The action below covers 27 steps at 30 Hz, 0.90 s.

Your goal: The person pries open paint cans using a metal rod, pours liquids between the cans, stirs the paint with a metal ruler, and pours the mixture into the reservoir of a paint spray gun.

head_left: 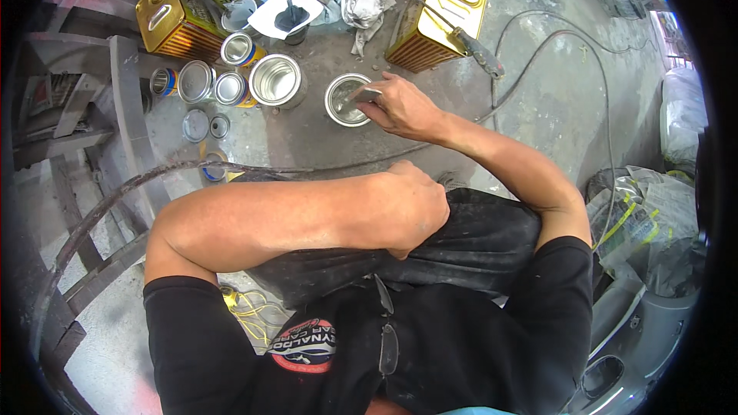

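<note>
My right hand (pixel 407 110) is closed in a pinch on a flat grey mixing stick (pixel 364 97). The stick slants down into an open metal can (pixel 332 100) on the floor, and its lower end is hard to make out against the shiny inside. My left hand (pixel 417 207) rests across my dark-trousered legs, its back upward and its fingers mostly hidden from view. Left of the can in use stands another open metal can (pixel 275 81) with a bright silvery interior.
Several smaller cans (pixel 197 81) and loose round lids (pixel 195 125) lie to the left. Large golden tins (pixel 178 19) stand behind them, another golden tin (pixel 438 19) at the back. A black cup (pixel 294 34) bears white paper. Hoses (pixel 530 77) cross the floor; plastic-wrapped items (pixel 646 215) lie right.
</note>
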{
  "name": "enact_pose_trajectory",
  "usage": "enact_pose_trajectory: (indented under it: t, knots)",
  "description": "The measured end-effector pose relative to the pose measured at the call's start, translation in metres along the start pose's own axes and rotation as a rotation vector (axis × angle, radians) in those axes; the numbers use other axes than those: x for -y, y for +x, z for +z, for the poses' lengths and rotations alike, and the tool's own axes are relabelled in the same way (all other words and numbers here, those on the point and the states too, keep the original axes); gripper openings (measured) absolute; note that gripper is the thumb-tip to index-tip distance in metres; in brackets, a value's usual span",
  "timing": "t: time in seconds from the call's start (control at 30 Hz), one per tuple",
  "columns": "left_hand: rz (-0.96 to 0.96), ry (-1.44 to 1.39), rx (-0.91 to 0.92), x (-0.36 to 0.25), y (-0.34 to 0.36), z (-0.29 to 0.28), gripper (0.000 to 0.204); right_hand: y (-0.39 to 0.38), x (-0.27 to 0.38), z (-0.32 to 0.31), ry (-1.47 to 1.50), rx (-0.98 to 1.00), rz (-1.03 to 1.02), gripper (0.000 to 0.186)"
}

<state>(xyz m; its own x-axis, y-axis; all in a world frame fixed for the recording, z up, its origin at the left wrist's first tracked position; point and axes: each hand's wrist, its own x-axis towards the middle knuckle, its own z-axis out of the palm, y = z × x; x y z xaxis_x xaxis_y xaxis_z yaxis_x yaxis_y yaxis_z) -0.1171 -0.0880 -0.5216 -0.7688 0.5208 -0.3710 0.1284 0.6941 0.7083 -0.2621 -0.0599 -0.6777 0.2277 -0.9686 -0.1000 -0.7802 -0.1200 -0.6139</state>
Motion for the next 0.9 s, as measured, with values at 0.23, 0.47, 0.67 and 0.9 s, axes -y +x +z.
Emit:
enact_pose_trajectory:
  t: [0.23, 0.47, 0.67, 0.9]
  knots:
    - [0.008, 0.021, -0.017, 0.002, 0.002, 0.005, 0.042, -0.001, -0.002, -0.002, -0.098, -0.189, -0.096, 0.022]
    - [0.006, 0.004, -0.023, 0.003, 0.003, 0.006, 0.037, -0.002, 0.001, -0.002, -0.131, -0.126, -0.035, 0.02]
    - [-0.005, -0.012, -0.04, 0.004, 0.001, 0.007, 0.039, -0.003, 0.0, -0.002, -0.028, -0.057, -0.062, 0.02]
    - [-0.046, 0.05, -0.026, 0.004, 0.01, 0.009, 0.048, -0.01, -0.008, -0.003, -0.005, -0.176, -0.124, 0.019]
